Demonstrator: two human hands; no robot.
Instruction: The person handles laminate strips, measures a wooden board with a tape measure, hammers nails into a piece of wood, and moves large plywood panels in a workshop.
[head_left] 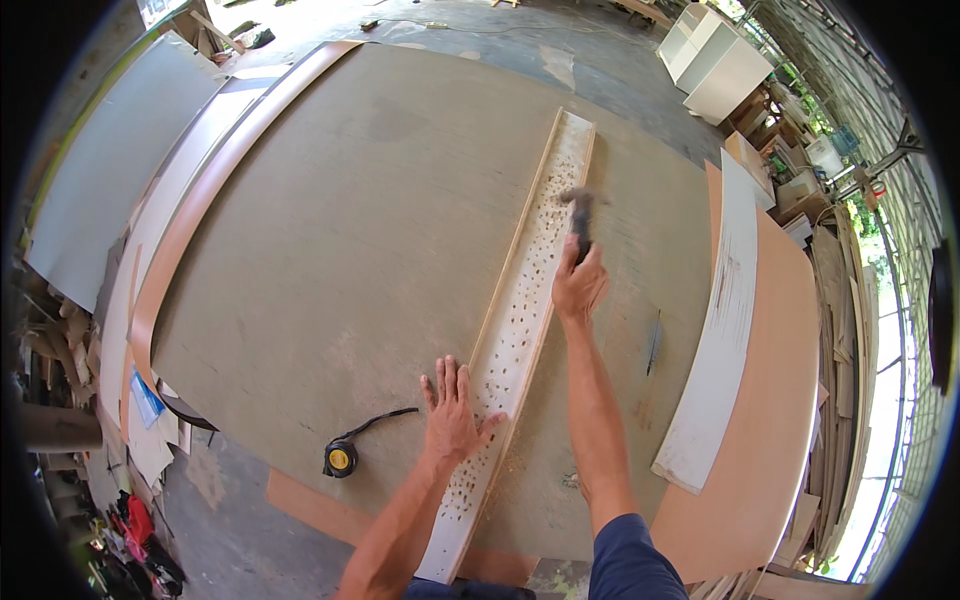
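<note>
Long, narrow white board (522,315) with brown specks and raised tan edges, slanting from lower centre to upper right of centre.
A black-and-yellow tape measure (340,459) lies lower left on a broad grey-brown sheet (320,250); at lower centre the left hand (453,418) rests with 4 fingers extended by the board's left edge, thumb over its face, grasping nothing; right of centre, the right hand's (580,285) fingers curl tightly round a black-handled hammer (581,222), its head blurred.

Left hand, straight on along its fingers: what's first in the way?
Probably nothing: ahead of the left hand, the way looks free over the grey work surface, left of the long white board; depth is unclear.
</note>
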